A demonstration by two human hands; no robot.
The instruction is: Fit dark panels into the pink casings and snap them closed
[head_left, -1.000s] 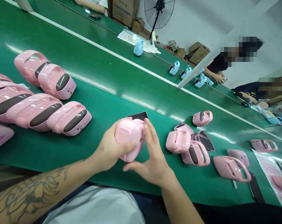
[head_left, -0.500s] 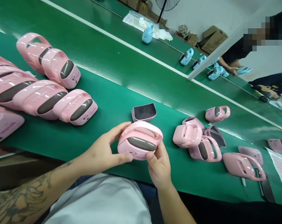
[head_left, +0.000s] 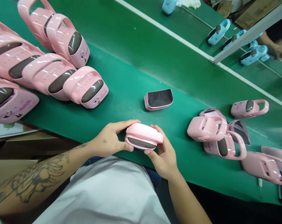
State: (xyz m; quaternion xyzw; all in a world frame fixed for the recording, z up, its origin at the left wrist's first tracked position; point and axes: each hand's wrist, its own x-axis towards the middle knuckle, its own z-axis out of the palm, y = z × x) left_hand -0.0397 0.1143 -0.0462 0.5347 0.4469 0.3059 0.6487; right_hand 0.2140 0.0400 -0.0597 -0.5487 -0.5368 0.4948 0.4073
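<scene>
I hold a pink plastic case with a dark window and a handle just above the near edge of the green belt. My left hand grips its left end, thumb below and fingers on top. My right hand cups its right end from below. Beyond it on the belt lies a small stack of dark-faced pink panels.
A row of finished pink cases lies at the left. More pink cases and loose parts are piled at the right. Blue cases sit on the far belt, where another person's hand works behind a white rail.
I have lowered the pink case toward my body and tipped it so its dark window faces me. The view has tilted downward, and the stack of panels now shows fully.
</scene>
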